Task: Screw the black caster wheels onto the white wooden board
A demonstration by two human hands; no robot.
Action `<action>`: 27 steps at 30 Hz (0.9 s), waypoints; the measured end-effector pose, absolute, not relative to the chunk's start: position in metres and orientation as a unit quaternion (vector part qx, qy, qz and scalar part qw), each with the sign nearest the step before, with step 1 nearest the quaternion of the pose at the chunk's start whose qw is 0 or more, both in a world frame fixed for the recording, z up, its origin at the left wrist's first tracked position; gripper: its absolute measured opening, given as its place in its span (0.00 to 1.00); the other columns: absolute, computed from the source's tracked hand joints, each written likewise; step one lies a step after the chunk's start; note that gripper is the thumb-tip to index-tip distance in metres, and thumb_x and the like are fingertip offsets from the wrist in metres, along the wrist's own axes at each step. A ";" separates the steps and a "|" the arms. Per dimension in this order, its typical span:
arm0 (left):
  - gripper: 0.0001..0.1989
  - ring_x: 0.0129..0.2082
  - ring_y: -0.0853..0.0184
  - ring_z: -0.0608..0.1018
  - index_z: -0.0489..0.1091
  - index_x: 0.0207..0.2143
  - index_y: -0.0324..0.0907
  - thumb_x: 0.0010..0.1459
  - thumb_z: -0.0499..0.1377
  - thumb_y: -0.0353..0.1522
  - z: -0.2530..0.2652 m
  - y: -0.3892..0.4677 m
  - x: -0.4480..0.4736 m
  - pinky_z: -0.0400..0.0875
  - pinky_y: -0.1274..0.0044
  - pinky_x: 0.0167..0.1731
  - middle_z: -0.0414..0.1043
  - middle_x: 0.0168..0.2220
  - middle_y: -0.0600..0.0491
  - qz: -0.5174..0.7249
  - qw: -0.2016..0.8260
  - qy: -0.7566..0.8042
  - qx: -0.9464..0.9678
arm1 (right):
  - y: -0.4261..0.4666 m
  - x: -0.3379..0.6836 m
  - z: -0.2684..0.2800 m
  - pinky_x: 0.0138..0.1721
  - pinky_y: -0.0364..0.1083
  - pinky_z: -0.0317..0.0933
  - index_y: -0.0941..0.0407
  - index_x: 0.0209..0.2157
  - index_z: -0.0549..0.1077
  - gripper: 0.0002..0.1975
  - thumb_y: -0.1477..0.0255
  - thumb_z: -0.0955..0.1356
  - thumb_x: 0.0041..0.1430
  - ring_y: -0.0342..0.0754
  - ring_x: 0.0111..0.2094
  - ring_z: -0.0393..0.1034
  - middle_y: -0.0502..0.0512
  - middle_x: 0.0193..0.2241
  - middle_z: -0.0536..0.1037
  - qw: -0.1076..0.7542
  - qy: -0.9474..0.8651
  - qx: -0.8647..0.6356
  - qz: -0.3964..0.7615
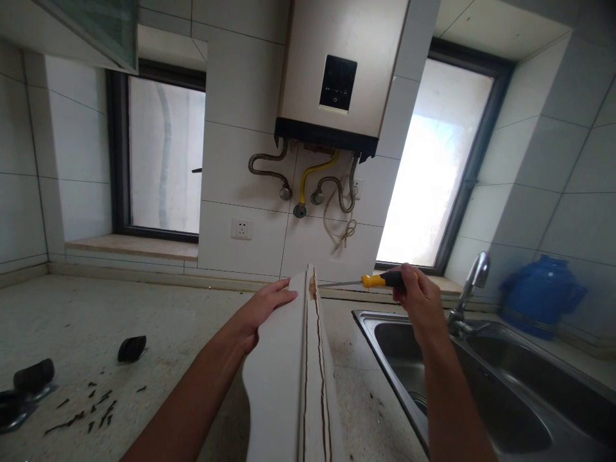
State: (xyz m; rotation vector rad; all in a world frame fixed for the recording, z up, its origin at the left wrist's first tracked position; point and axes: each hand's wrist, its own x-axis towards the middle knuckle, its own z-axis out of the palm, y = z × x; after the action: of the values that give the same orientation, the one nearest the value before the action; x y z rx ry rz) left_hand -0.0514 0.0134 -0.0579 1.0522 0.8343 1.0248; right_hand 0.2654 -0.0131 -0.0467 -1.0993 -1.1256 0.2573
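Note:
A white wooden panel (279, 378) with a wavy left edge stands on its side on the counter, its narrow edge facing up. Brown lines run along that edge, and a bare brown patch (312, 287) shows near its far end. My left hand (272, 308) grips the panel's left side near the far end. In my right hand (419, 292) is a screwdriver (373, 280) with a yellow and black handle, fingers closed round the grip. Its shaft points left, and the tip meets the panel edge at the brown patch.
Several dark screws (103, 404) lie scattered on the counter (168, 308) at left, near black fittings (131, 348). A double steel sink (385, 321) with a faucet (474, 282) is at right, a blue container (541, 295) behind it. A water heater (337, 64) hangs on the wall.

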 end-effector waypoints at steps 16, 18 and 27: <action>0.33 0.44 0.58 0.84 0.76 0.62 0.37 0.54 0.71 0.37 -0.062 0.016 -0.055 0.76 0.75 0.39 0.85 0.52 0.45 0.446 0.614 0.393 0.519 | -0.013 0.262 -0.047 0.22 0.43 0.53 0.52 0.44 0.74 0.27 0.43 0.73 0.59 0.43 0.22 0.60 0.46 0.23 0.70 0.693 -0.526 -0.485 0.092; 0.30 0.44 0.58 0.85 0.77 0.61 0.38 0.56 0.70 0.36 -0.057 0.012 -0.054 0.77 0.75 0.39 0.85 0.52 0.45 0.446 0.605 0.404 0.522 | -0.016 0.262 -0.045 0.23 0.43 0.51 0.54 0.35 0.75 0.26 0.44 0.75 0.56 0.42 0.22 0.58 0.46 0.21 0.66 0.692 -0.524 -0.489 0.081; 0.28 0.51 0.58 0.85 0.74 0.64 0.38 0.63 0.67 0.35 -0.053 0.009 -0.053 0.79 0.76 0.38 0.80 0.62 0.46 0.440 0.582 0.443 0.520 | -0.012 0.262 -0.047 0.20 0.44 0.53 0.52 0.49 0.72 0.27 0.45 0.71 0.61 0.42 0.19 0.60 0.46 0.24 0.73 0.681 -0.547 -0.467 0.138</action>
State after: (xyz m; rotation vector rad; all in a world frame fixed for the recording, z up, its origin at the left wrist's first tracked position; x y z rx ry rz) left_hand -0.0531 0.0089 -0.0532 1.2147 1.0352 1.0283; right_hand 0.2624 -0.0124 -0.0474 -1.0490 -1.2270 0.3096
